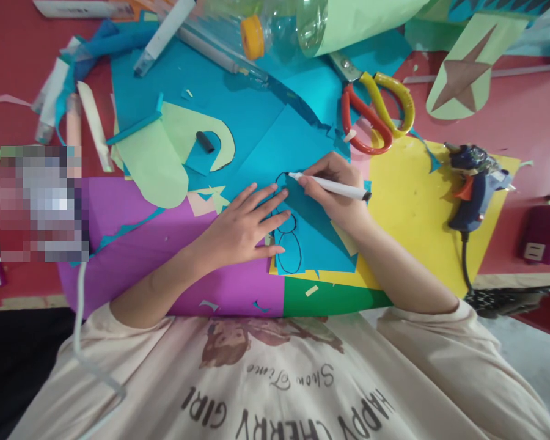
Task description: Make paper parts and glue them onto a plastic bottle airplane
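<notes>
My right hand (334, 189) is closed round a white marker pen (332, 186), its tip touching a blue sheet of paper (316, 235) where black oval outlines are drawn. My left hand (242, 226) lies flat with fingers spread, pressing the same blue paper down just left of the drawn ovals. The paper rests on purple (165, 244), yellow (407, 208) and green (330, 298) sheets.
Red-and-yellow scissors (376, 113) lie beyond my right hand. A blue glue gun (474, 183) sits on the yellow sheet at right, its cord hanging off the table edge. A clear plastic bottle (266, 30), pale green cut-outs (156, 159), a black pen cap (205, 142) and paper scraps lie farther back.
</notes>
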Demonstrator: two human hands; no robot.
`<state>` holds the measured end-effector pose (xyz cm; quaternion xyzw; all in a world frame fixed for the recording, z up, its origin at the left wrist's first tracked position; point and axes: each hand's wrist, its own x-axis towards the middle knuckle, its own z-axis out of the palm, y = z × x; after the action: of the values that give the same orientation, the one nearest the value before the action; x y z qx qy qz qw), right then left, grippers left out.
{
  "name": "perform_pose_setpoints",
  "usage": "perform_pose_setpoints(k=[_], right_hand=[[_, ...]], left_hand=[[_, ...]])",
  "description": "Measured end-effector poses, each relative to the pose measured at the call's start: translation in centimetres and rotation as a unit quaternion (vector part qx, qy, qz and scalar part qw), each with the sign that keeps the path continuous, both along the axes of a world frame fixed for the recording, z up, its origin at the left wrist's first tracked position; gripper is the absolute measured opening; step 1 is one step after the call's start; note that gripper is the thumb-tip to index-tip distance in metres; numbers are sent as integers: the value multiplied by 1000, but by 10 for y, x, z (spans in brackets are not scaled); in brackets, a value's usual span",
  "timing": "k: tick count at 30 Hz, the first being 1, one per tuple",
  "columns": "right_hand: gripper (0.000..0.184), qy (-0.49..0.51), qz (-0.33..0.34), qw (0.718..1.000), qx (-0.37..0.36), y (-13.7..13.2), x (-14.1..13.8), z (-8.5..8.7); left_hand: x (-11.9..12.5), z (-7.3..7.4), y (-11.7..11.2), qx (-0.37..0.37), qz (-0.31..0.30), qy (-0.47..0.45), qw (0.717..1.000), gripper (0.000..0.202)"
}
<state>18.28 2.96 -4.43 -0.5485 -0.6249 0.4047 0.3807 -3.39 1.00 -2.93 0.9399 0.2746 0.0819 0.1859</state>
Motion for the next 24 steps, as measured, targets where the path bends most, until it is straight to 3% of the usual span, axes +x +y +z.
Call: perform_pose_setpoints(k=[15,24], right_hand=[[34,47,-16,994,94,0,5,-7],[23,20,-14,999,40,-1,1,-2]], left_hand=[[0,3,1,7,1,16,1000,50],[0,0,1,15,3,10,1000,51]])
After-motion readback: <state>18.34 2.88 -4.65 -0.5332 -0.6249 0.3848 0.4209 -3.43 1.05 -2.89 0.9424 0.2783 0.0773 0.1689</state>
